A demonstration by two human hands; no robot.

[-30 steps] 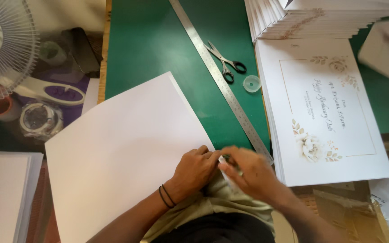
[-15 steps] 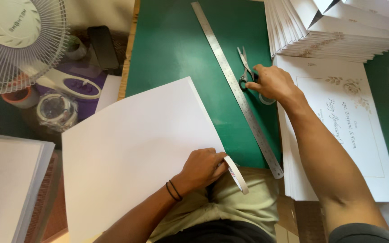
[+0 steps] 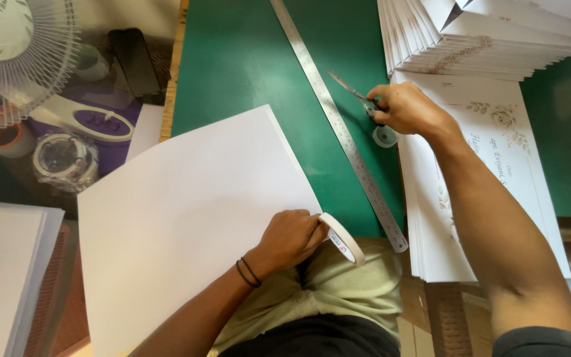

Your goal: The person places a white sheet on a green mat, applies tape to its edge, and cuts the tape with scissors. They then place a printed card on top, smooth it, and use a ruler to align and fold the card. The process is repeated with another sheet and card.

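Note:
A large white sheet [image 3: 186, 218] lies tilted on the green table [image 3: 246, 59]. My left hand [image 3: 290, 237] rests on the sheet's lower right edge and holds a roll of white tape [image 3: 342, 238]. My right hand [image 3: 404, 108] has reached to the far right and is closed on the handles of a pair of scissors [image 3: 355, 94], whose blades point up and left. A small round clear tape roll [image 3: 385, 136] lies just below that hand. A long steel ruler [image 3: 338, 125] runs diagonally between the two hands.
A stack of floral printed cards [image 3: 497, 165] lies at the right, under my right arm. Folded white cards [image 3: 484, 39] stand piled at the back right. A white fan [image 3: 14, 59], a purple base and a tape reel [image 3: 66, 160] sit off the table's left edge.
My right hand left the tape roll, reached to the scissors and now grips them, lifted off the table. My left hand stays on the sheet with the tape roll.

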